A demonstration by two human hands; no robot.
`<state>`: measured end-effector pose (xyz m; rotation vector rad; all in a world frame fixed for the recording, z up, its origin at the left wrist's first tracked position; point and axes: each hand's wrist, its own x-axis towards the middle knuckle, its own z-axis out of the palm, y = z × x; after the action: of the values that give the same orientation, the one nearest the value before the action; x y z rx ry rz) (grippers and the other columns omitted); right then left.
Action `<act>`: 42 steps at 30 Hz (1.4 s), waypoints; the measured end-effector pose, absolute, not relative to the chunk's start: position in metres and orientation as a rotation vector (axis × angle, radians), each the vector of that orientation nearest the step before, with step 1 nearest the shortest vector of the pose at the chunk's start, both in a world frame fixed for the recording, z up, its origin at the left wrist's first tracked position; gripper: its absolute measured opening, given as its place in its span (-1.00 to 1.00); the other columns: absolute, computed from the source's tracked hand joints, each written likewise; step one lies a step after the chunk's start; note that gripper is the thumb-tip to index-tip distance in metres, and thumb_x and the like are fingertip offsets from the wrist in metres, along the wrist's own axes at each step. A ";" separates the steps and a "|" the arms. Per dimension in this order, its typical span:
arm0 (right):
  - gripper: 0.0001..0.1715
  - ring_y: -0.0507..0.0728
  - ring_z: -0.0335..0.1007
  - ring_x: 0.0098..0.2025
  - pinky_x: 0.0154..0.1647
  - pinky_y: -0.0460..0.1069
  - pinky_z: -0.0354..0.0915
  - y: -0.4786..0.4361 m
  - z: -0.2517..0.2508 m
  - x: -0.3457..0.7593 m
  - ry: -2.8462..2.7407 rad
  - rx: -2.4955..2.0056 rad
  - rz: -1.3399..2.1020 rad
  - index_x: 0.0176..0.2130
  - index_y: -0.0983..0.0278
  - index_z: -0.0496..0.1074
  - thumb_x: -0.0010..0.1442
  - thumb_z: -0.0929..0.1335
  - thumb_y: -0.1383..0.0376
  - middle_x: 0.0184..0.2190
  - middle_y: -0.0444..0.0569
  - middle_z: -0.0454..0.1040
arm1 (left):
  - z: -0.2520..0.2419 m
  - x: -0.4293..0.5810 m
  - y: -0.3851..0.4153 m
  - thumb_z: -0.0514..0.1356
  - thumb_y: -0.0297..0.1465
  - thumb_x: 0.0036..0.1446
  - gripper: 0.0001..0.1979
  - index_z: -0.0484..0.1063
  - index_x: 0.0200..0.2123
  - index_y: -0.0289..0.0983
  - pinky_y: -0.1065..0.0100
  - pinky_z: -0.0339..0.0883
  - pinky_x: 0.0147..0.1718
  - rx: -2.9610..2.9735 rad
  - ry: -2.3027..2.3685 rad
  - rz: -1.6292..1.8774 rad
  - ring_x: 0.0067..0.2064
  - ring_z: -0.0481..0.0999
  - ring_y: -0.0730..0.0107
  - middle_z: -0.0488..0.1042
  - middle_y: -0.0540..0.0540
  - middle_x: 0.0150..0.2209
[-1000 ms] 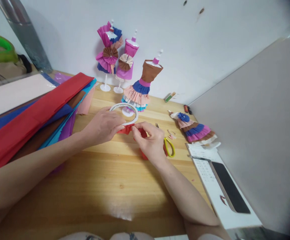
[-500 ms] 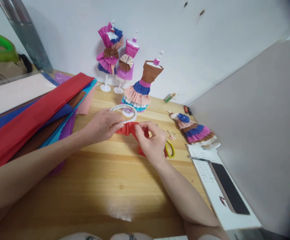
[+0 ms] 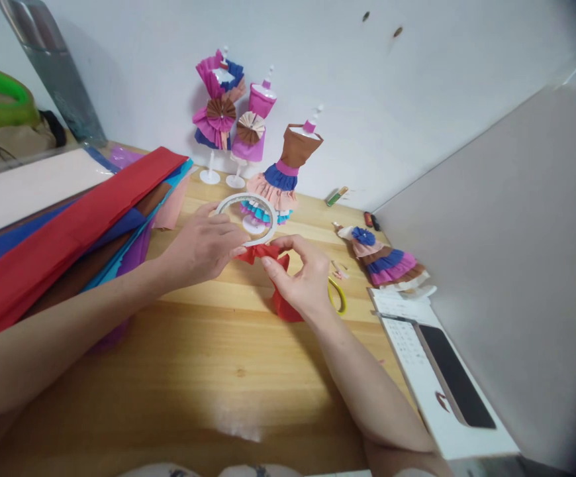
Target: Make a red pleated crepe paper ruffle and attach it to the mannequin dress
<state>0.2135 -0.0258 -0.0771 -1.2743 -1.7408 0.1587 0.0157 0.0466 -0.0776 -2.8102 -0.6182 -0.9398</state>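
Note:
A white roll of tape [image 3: 274, 218] is held on edge in my left hand [image 3: 201, 245]. The thumb of that hand also presses on the gathered end of a red crepe paper strip [image 3: 285, 308]. My right hand [image 3: 308, 275], close beside it, has its thumb and forefinger closed on the same strip, which is puckered between the hands. The loose part of the paper hangs down under my right palm, partly hidden. Just behind my right wrist shows the yellow handle [image 3: 340, 296] of what look like scissors.
Folded paper strips [image 3: 77, 228] in several colours lie at left, by a grey bottle [image 3: 62, 79]. Small dress forms in paper dresses [image 3: 292, 149] stand along the wall. Another paper dress [image 3: 387, 258] lies at right, near a dark phone [image 3: 457, 374] on white paper.
The tape roll has risen slightly and tipped up, showing more of its ring. My right fingers have spread a little along the red paper, and its loose part shows more below the hand.

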 end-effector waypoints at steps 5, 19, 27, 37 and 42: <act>-0.81 0.04 0.32 -0.54 -0.45 -0.04 0.25 -0.028 -0.081 0.208 -1.714 -1.353 0.183 -0.52 0.24 0.40 0.12 0.37 0.29 -0.59 -0.13 0.45 | -0.078 0.018 0.042 0.04 -0.44 0.29 -0.77 0.45 -0.38 -0.25 0.12 0.28 -0.01 -2.771 -0.528 -0.973 -0.37 0.41 0.32 0.47 -0.02 -0.49; -0.70 0.05 0.25 -0.52 -0.38 -0.01 0.22 -0.030 -0.088 0.203 -1.868 -1.190 -0.251 -0.57 0.21 0.28 0.17 0.32 0.40 -0.64 -0.15 0.31 | -0.084 0.024 0.036 0.00 -0.37 0.34 -0.70 0.41 -0.42 -0.28 0.20 0.26 -0.11 -2.861 -0.682 -1.019 -0.42 0.40 0.33 0.44 -0.02 -0.51; -0.76 0.08 0.32 -0.51 -0.36 0.02 0.25 -0.031 -0.088 0.206 -1.829 -1.188 -0.169 -0.52 0.21 0.37 0.18 0.34 0.35 -0.63 -0.13 0.37 | -0.083 0.022 0.040 0.00 -0.37 0.34 -0.69 0.41 -0.43 -0.29 0.25 0.25 -0.17 -2.975 -0.789 -0.995 -0.39 0.42 0.34 0.47 -0.03 -0.49; -0.85 0.09 0.40 -0.46 -0.37 0.00 0.31 -0.028 -0.080 0.213 -1.754 -1.328 0.161 -0.36 0.24 0.49 0.12 0.40 0.20 -0.49 -0.09 0.53 | -0.083 0.023 0.041 -0.01 -0.36 0.34 -0.67 0.43 -0.43 -0.29 0.26 0.25 -0.22 -2.957 -0.709 -1.060 -0.41 0.44 0.34 0.45 -0.01 -0.51; -0.87 0.07 0.37 -0.49 -0.41 -0.02 0.28 -0.029 -0.080 0.208 -1.692 -1.368 0.285 -0.44 0.25 0.51 0.10 0.40 0.26 -0.54 -0.11 0.51 | -0.082 0.023 0.039 -0.03 -0.33 0.36 -0.65 0.41 -0.42 -0.28 0.23 0.26 -0.18 -2.904 -0.637 -1.035 -0.43 0.41 0.34 0.44 -0.02 -0.51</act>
<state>0.2080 -0.0285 -0.0800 -1.3680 -1.6917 0.2847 0.0232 0.0387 -0.0818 -2.9042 -0.6368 -1.0352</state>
